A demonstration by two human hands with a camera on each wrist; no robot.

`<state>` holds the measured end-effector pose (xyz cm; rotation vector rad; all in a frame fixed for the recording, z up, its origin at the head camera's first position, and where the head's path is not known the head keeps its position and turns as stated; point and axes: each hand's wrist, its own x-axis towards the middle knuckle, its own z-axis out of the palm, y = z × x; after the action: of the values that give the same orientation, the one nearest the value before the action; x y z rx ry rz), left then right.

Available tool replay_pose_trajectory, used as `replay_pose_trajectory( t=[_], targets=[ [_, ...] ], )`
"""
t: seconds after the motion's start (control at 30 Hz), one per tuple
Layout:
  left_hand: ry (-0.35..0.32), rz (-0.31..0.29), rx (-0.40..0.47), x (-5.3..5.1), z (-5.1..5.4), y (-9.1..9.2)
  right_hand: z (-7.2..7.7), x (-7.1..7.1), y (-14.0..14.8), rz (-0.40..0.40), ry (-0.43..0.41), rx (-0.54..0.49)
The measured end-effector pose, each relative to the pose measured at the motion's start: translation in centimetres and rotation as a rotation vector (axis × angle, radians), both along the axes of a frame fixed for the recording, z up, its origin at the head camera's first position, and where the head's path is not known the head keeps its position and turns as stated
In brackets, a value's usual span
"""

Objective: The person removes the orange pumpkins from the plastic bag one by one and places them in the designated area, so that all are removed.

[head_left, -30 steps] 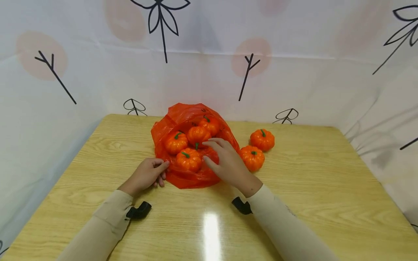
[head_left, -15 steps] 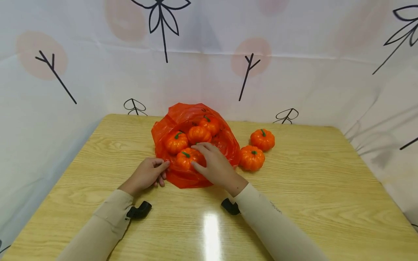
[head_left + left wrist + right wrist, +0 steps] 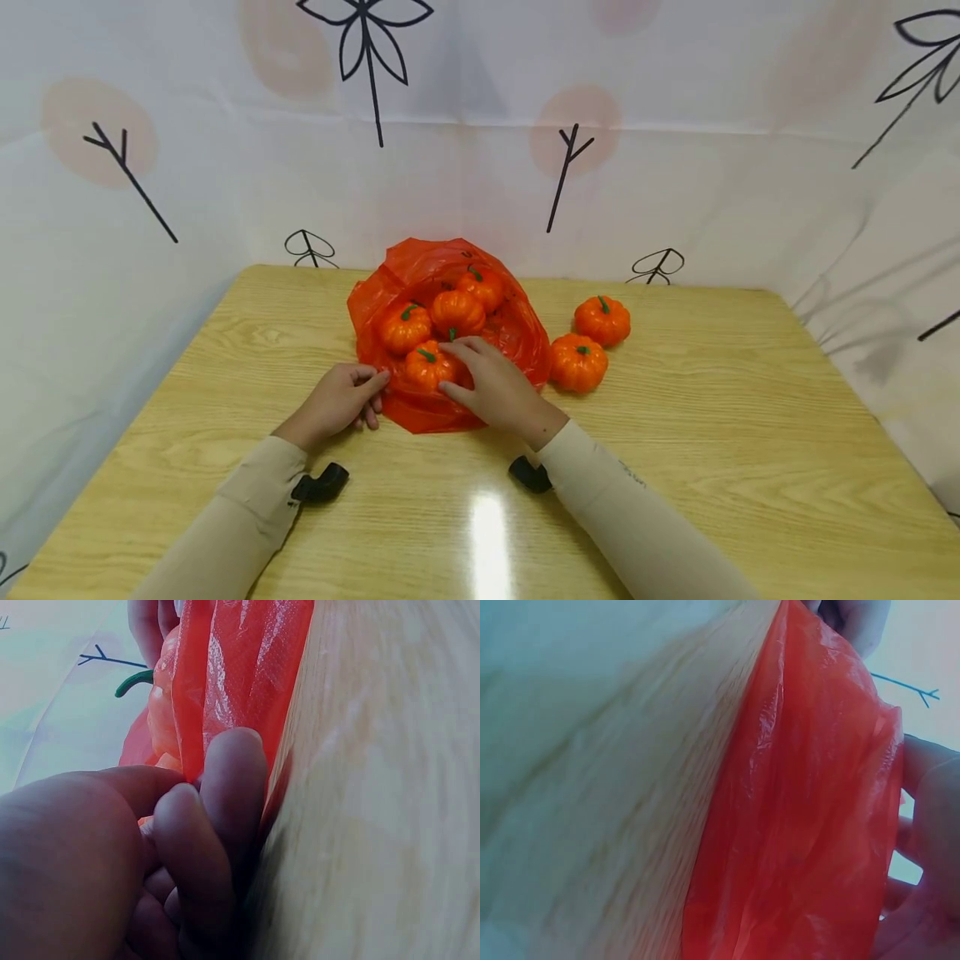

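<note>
My left hand (image 3: pixel 335 402) pinches the near-left edge of a red plastic bag (image 3: pixel 450 417) between thumb and fingers; the left wrist view shows the bag's film (image 3: pixel 240 667) at the fingertips. Inside the spread bag lie several small orange pumpkins with green stems. At the front one (image 3: pixel 426 367), my right hand (image 3: pixel 495 392) has thumb and fingers curved round its right side, and covers part of it. Seen from the right wrist, the bag's wall (image 3: pixel 802 825) hides that pumpkin, with part of the right hand (image 3: pixel 937 825) behind its rim.
Two more small pumpkins (image 3: pixel 579 364) (image 3: pixel 602 322) sit close together on the wooden table (image 3: pixel 712 433), just right of the bag. A patterned white cloth (image 3: pixel 465 183) hangs behind the table's far edge. Black wrist mounts (image 3: pixel 320 483) show near both sleeves.
My right hand has moved left from the bag's right part to the front pumpkin, its fingers now around it. The left hand has kept its place on the bag's edge.
</note>
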<state>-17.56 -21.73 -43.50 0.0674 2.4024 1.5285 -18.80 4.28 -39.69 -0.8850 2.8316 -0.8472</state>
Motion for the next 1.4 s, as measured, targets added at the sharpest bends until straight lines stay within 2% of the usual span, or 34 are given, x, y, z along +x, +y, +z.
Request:
replay_pose_trajectory(
  t=[0.3, 0.63, 0.9, 1.4],
  targets=[
    [0.001, 0.007, -0.009, 0.0, -0.1, -0.1, -0.5, -0.1, -0.2, -0.004, -0.049, -0.016],
    [0.010, 0.001, -0.015, 0.1, 0.0, -0.1, -0.5, -0.1, -0.1, -0.005, -0.050, -0.031],
    [0.013, -0.008, -0.004, 0.1, 0.1, 0.0, -0.6, -0.2, 0.7, -0.046, -0.063, -0.084],
    [0.005, -0.011, 0.000, 0.2, 0.3, 0.1, 0.1, 0.6, 2.7, -0.045, 0.080, -0.172]
  ],
)
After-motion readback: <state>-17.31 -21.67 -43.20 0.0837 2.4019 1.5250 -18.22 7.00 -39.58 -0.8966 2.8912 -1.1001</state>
